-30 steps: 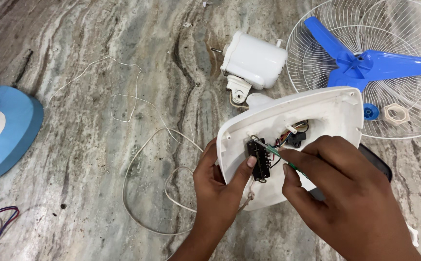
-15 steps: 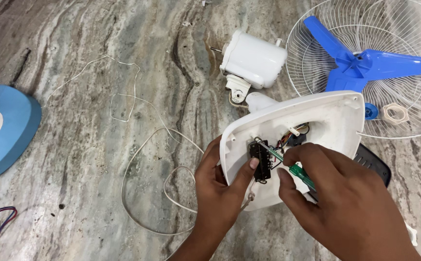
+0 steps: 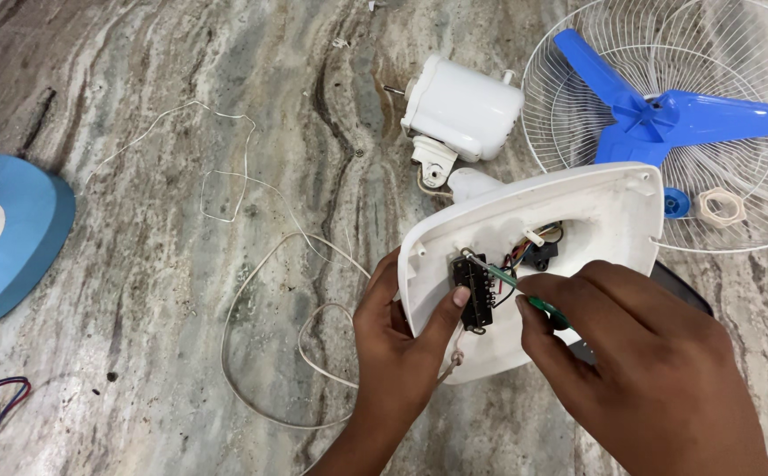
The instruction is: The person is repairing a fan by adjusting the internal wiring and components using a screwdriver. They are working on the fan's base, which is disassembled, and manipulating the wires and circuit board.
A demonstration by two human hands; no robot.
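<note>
Switch block (image 3: 475, 293) sat pinned by the left hand (image 3: 397, 353) while the right hand (image 3: 648, 370) gripped the screwdriver (image 3: 525, 295); a slipped tip risked nicking the wires (image 3: 525, 256).

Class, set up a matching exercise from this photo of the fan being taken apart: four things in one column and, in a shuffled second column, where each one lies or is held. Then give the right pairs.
Things:
1. blue fan blade
2. white motor housing
3. green-handled screwdriver
4. blue base cover

Places:
A. at the left edge of the stone floor
B. in the right hand, tip at the black switch block
C. on the white wire grille
D. on the floor just above the white shell that the left hand steadies

Pairs: 1-C, 2-D, 3-B, 4-A
</note>
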